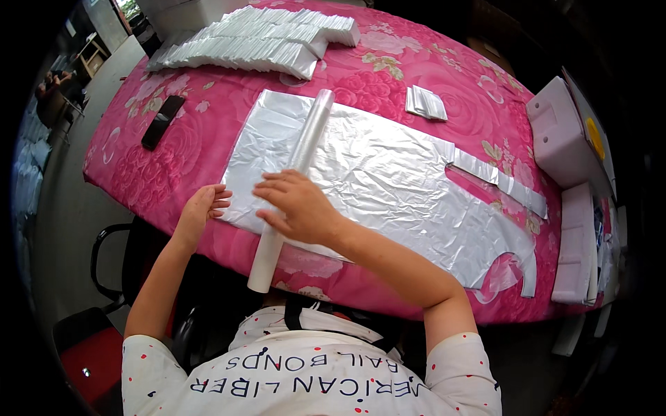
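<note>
A silvery plastic apron-shaped sheet (374, 173) lies flat on the table with the pink flowered cloth (208, 118). Across its left part lies a long white tube (305, 152), running from the table's middle to past the near edge. My right hand (298, 204) rests palm down on the tube, fingers spread. My left hand (201, 208) touches the sheet's near left corner with its fingertips, fingers slightly bent.
Rows of folded white packets (257, 45) cover the far side. A small pile of folded packets (425, 102) sits beyond the sheet. A black phone (163, 121) lies at the left. White foam boxes (562, 139) stand at the right edge. A black chair (111, 270) is below left.
</note>
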Available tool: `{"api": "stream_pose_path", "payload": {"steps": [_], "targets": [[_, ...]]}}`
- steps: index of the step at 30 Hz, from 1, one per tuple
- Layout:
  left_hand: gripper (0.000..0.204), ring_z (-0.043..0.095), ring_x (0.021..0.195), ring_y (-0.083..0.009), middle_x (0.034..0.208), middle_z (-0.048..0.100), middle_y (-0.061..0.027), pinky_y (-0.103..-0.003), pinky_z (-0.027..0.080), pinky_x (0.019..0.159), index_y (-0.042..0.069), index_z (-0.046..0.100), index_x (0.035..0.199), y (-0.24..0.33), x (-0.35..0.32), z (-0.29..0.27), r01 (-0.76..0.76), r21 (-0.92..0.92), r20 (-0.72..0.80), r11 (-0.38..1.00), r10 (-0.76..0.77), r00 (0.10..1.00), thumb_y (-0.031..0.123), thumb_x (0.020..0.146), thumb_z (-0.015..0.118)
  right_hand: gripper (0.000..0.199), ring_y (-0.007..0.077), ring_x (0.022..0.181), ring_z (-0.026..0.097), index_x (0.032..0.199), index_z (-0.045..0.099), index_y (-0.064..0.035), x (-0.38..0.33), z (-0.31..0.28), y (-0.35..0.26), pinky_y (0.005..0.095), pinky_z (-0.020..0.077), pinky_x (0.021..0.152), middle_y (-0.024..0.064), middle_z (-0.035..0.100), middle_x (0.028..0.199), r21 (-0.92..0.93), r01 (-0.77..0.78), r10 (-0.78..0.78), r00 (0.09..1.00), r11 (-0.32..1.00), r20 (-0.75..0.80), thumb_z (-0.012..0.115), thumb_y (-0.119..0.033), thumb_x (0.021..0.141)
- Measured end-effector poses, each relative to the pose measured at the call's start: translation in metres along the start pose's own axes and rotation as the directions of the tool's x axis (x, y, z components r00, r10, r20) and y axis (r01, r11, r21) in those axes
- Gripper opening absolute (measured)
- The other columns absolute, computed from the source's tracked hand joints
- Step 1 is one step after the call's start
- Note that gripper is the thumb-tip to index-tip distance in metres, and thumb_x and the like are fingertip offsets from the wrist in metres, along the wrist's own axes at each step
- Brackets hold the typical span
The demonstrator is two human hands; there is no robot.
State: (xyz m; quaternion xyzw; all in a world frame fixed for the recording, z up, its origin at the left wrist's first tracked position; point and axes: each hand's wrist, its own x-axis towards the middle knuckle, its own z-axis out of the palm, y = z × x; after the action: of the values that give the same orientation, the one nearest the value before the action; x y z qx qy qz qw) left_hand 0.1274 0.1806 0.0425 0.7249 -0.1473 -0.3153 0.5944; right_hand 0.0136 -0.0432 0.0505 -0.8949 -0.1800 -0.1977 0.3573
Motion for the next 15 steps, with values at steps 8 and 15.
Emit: {"api": "stream_pose_path", "payload": {"steps": [8, 15], "targets": [[0.066, 0.052, 0.099, -0.0339, 0.111, 0.048, -0.0220, -0.040, 0.043, 0.087, -0.007, 0.033, 0.130, -0.023, -0.058, 0.028, -0.240, 0.828, 0.060, 0.507, 0.345, 0.937, 0.025, 0.082, 0.063, 0.047, 0.0336, 0.134, 0.024, 0.123, 0.052, -0.0025, 0.047, 0.069, 0.036, 0.0465, 0.0151, 0.110, 0.0171, 0.040, 0.137, -0.280, -0.153, 0.168, 0.985, 0.948, 0.031, 0.051, -0.031, 0.085], [0.083, 0.058, 0.093, -0.0340, 0.105, 0.057, -0.0223, -0.038, 0.046, 0.083, -0.007, 0.030, 0.132, -0.007, -0.052, 0.026, 0.015, 0.718, -0.115, 0.696, 0.096, 0.989, 0.020, 0.068, 0.076, 0.075, 0.0381, 0.137, 0.009, 0.140, 0.017, 0.0066, 0.078, 0.115, 0.014, 0.0465, 0.0113, 0.111, 0.0302, 0.012, 0.144, -0.059, -0.525, 0.466, 0.798, 0.849, -0.383, 0.049, -0.011, 0.075]]}}
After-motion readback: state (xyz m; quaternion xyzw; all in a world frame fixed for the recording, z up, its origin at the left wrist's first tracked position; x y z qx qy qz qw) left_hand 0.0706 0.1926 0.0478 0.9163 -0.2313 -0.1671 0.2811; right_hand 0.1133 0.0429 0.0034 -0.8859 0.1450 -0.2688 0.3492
